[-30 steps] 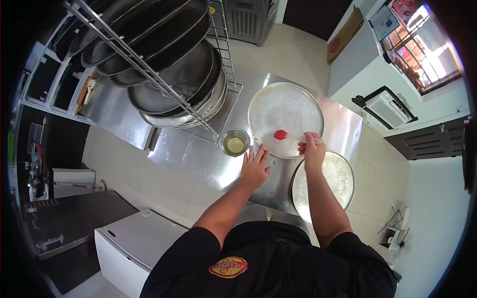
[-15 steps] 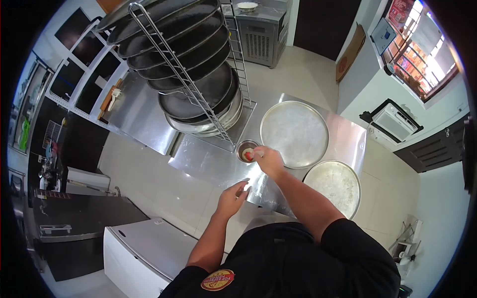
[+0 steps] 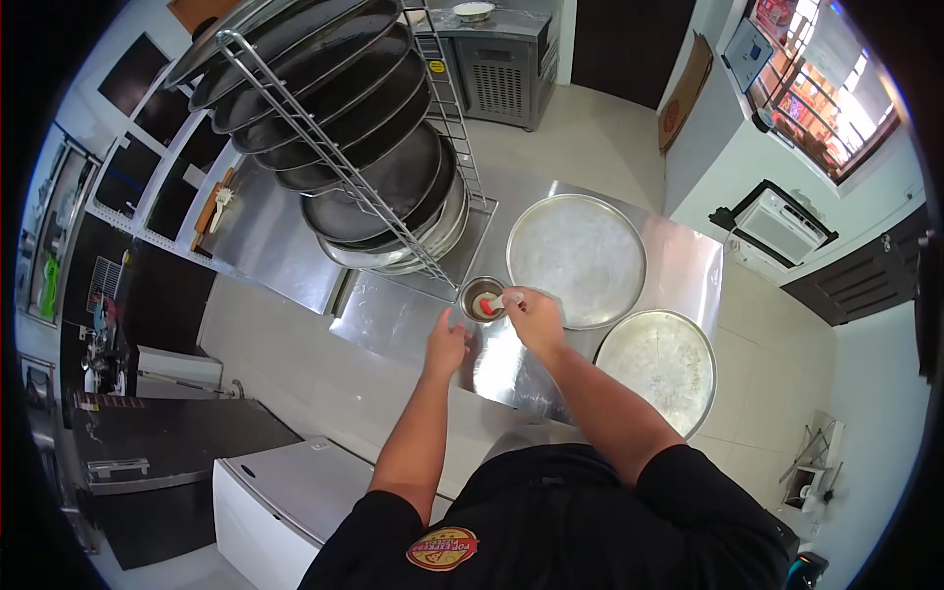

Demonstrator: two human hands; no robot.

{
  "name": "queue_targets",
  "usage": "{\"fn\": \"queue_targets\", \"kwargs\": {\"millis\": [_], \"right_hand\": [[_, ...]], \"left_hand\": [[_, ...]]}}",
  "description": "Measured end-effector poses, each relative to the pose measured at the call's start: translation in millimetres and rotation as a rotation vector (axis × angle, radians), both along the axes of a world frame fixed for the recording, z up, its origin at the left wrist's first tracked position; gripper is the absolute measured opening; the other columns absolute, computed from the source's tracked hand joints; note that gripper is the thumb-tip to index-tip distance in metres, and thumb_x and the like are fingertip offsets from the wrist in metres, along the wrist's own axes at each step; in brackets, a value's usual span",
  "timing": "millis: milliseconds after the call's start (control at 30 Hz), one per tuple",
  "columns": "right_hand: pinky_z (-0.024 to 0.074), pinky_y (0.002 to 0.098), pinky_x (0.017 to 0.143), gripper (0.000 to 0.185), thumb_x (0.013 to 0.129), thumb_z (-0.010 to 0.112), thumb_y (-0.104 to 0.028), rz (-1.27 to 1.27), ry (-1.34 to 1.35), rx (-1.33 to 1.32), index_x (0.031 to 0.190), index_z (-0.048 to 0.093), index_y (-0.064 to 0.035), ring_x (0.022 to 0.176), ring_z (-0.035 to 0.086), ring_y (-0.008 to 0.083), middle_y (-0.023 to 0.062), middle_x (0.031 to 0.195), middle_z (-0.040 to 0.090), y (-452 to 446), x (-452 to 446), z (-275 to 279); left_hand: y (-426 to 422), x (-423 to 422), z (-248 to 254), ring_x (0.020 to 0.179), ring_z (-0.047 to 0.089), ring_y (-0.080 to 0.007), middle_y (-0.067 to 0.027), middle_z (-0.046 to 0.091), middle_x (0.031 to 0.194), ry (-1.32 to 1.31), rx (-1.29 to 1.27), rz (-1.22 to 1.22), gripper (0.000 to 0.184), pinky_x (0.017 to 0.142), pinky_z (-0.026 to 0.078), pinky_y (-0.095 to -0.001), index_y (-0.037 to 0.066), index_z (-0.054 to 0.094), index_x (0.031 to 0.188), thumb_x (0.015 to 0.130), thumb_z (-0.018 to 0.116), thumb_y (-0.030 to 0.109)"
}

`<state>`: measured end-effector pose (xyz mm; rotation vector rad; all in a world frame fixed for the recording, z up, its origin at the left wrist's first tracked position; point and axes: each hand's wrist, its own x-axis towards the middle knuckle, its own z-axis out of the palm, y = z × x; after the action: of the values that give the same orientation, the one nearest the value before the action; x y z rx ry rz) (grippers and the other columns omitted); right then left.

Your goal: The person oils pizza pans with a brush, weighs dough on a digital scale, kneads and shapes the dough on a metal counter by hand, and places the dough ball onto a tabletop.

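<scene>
My right hand [image 3: 534, 317] is closed around the pale handle of a basting brush [image 3: 492, 306]. The brush's red head dips into a small round metal cup [image 3: 468, 299] with something pale inside. Just left of and nearer to me than the cup, my left hand [image 3: 447, 346] holds nothing, its fingers apart. A large round pizza pan [image 3: 580, 261] lies flat on the steel table [image 3: 379, 313], right beside my right hand. Closer to me on the right is a second, smaller round pan [image 3: 659, 374] with a worn surface.
A wire rack [image 3: 329, 147] of stacked dark round pans [image 3: 379, 202] stands at the table's back left. A white brush [image 3: 223, 206] lies on the far-left counter. A white chest [image 3: 265, 511] stands at lower left, a steel unit [image 3: 497, 79] at the back.
My left hand has moved up and slightly left, closer to the metal cup. My right hand stays at the cup with the brush. The view has shifted slightly.
</scene>
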<state>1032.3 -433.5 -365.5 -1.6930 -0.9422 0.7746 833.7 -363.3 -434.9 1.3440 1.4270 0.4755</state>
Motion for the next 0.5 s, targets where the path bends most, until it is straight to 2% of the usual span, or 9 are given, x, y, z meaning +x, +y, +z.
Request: {"fn": "queue_targets", "kwargs": {"millis": [100, 133, 233, 400, 500], "right_hand": [[0.0581, 0.0413, 0.078, 0.023, 0.095, 0.068, -0.022, 0.068, -0.205, -0.035, 0.107, 0.078, -0.0059, 0.088, 0.075, 0.0352, 0.0221, 0.096, 0.075, 1.0, 1.5, -9.5], [0.0581, 0.0413, 0.078, 0.023, 0.095, 0.068, -0.022, 0.060, -0.200, -0.038, 0.107, 0.078, -0.0059, 0.088, 0.075, 0.0352, 0.0221, 0.096, 0.075, 0.5, 2.5, -12.3], [0.0554, 0.0382, 0.073, 0.026, 0.096, 0.069, -0.024, -0.008, -0.066, -0.073, 0.112, 0.077, -0.0037, 0.077, 0.073, 0.0250, 0.0180, 0.089, 0.075, 4.7, 2.0, -19.7], [0.0560, 0.0356, 0.070, 0.027, 0.099, 0.068, -0.025, -0.005, -0.115, -0.052, 0.111, 0.078, -0.0036, 0.074, 0.072, 0.0223, 0.0141, 0.088, 0.076, 4.4, 14.0, -30.4], [0.0549, 0.0365, 0.060, 0.023, 0.101, 0.064, -0.021, -0.119, 0.209, -0.090, 0.108, 0.077, -0.0034, 0.068, 0.072, 0.0219, 0.0130, 0.082, 0.075, 5.6, 26.3, -34.9]], "left_hand": [[9.7, 16.4, -8.5, 0.061, 0.068, -0.0161, -0.0091, 0.074, 0.083, -0.038, -0.096, 0.023, 0.054, 0.058, 0.056, -0.0313, 0.005, 0.047, 0.155, 0.106, 0.062, 0.020], [12.0, 19.9, -10.9, 0.061, 0.068, -0.0161, -0.0091, 0.074, 0.083, -0.033, -0.098, 0.016, 0.054, 0.058, 0.056, -0.0313, 0.005, 0.047, 0.155, 0.106, 0.062, 0.020], [18.7, 25.5, -14.1, 0.057, 0.067, -0.0160, -0.0094, 0.074, 0.080, -0.168, -0.197, -0.010, 0.058, 0.055, 0.054, -0.0299, 0.003, 0.044, 0.158, 0.104, 0.061, 0.016], [20.5, 35.8, -11.3, 0.059, 0.068, -0.0156, -0.0102, 0.074, 0.080, -0.120, -0.126, 0.050, 0.055, 0.056, 0.056, -0.0304, 0.001, 0.048, 0.155, 0.102, 0.059, 0.010], [19.3, 40.3, -1.5, 0.062, 0.070, -0.0151, -0.0114, 0.074, 0.080, -0.116, 0.032, 0.081, 0.051, 0.057, 0.057, -0.0303, -0.001, 0.054, 0.149, 0.099, 0.057, 0.007]]}}
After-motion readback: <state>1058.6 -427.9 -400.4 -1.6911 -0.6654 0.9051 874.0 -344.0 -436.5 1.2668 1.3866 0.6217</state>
